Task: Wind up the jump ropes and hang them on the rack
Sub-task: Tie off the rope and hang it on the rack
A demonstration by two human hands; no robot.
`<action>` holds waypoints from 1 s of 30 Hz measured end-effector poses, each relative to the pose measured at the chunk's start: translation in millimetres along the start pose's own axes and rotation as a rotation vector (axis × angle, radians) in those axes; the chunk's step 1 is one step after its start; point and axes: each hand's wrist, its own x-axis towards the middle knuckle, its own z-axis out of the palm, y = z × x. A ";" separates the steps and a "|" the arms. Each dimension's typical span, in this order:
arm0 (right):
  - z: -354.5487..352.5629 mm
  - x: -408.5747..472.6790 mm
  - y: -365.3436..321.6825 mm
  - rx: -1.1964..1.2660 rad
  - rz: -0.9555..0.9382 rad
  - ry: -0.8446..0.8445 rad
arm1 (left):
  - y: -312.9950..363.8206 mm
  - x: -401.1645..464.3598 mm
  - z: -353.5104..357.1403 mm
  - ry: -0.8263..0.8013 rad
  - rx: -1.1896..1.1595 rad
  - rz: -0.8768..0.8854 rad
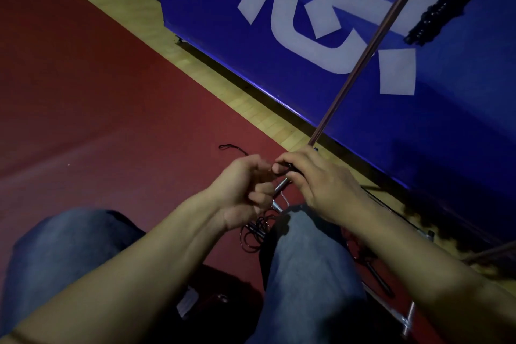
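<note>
My left hand [245, 193] and my right hand [315, 179] meet above the red floor, fingers curled round the handles of a jump rope [280, 188]. A metal handle end sticks out between the hands. The thin dark cord hangs down in loose loops [255, 234] between my knees. A loose cord end [231, 147] lies on the floor beyond the hands. The rack's slanted pole [371, 47] rises at the right, with a dark wound rope [446, 5] hanging near its top right.
A blue padded wall with white characters [321, 45] stands close ahead. A wooden floor strip [223, 72] runs along its base. The rack's metal base bars [402, 315] lie at lower right. My knees in jeans [307, 265] fill the foreground.
</note>
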 end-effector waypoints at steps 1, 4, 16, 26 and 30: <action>-0.7 2.3 2.8 -0.067 -0.060 0.027 | 2.1 -1.7 0.6 -0.050 -0.064 -0.006; -3.1 3.2 14.3 -0.219 -0.131 0.037 | 5.6 -11.7 6.7 -0.094 -0.023 0.006; -13.2 -4.6 28.6 -0.124 0.028 0.047 | 15.9 -24.2 41.3 0.074 0.155 0.008; -101.5 1.4 6.0 0.719 0.475 -0.043 | 52.4 -44.6 102.5 0.023 0.504 0.253; -144.3 -16.0 -0.5 1.124 0.606 -0.057 | 56.9 -41.3 134.5 0.090 1.359 0.831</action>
